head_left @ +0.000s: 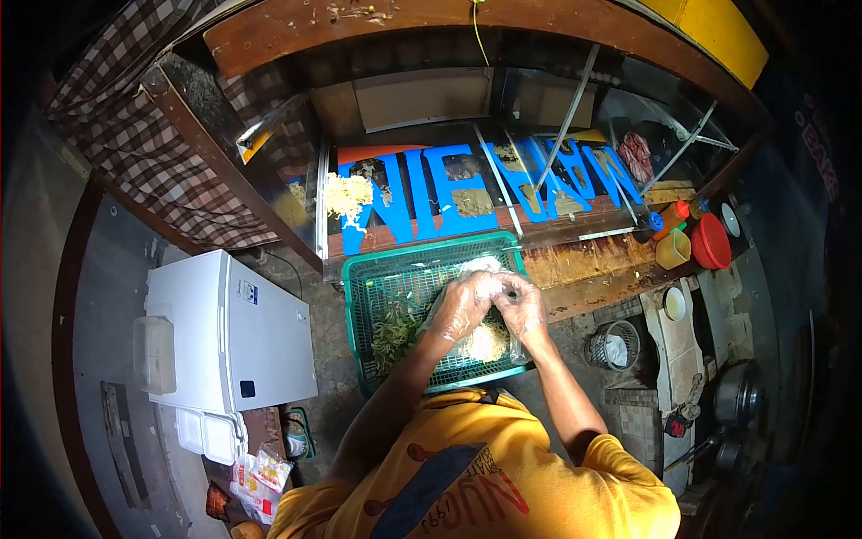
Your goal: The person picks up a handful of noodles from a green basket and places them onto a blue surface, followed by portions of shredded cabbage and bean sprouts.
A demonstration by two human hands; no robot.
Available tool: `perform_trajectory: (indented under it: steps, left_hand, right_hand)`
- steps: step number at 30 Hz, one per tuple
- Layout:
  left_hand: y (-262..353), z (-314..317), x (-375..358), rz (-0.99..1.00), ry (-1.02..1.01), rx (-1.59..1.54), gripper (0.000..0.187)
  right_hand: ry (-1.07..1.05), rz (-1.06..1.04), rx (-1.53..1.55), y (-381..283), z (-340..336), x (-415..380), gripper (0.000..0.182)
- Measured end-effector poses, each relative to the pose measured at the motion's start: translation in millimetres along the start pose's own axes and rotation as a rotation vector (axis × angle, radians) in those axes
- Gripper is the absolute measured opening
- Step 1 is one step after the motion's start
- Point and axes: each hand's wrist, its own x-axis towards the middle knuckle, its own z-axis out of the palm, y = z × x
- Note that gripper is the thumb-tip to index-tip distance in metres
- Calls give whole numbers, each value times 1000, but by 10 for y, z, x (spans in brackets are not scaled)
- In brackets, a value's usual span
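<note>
Both hands wear clear plastic gloves and meet over the right half of a green plastic basket (356, 342). My left hand (464, 305) has its fingers closed at a whitish item that glare makes hard to tell. Close against it, my right hand (522, 308) has its fingertips pinched together at the same spot. A white bundle (481, 266) lies just beyond the fingers. Below the hands is a pale, brightly lit heap of noodles (486, 343). Green leafy vegetables (391, 340) fill the left side of the basket.
A glass display case with blue lettering (413, 193) stands beyond the basket, with noodles (348, 198) at its left. A white freezer (269, 332) is at left. At right are a red bowl (710, 241), a yellow container (672, 249) and a wire bin (614, 346).
</note>
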Motion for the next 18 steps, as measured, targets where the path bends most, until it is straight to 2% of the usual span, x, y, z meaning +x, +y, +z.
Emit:
perform_trajectory:
  steps: [2, 3, 4, 8, 18]
  left_hand:
    - [38, -37, 48, 49, 44, -12, 35]
    - [96, -79, 62, -42, -4, -42, 35]
    - [126, -108, 83, -41, -3, -41, 35]
    - [196, -169, 138, 17, 4, 4, 34]
    - [463, -360, 252, -17, 51, 57, 31]
  right_hand:
    - [-14, -14, 39, 26, -23, 51, 29]
    - [-32, -5, 63, 38, -27, 72, 30]
    - [-51, 4, 88, 44, -29, 90, 30]
    - [-48, 11, 116, -45, -50, 128, 31]
    - [26, -181, 13, -345, -110, 276, 28]
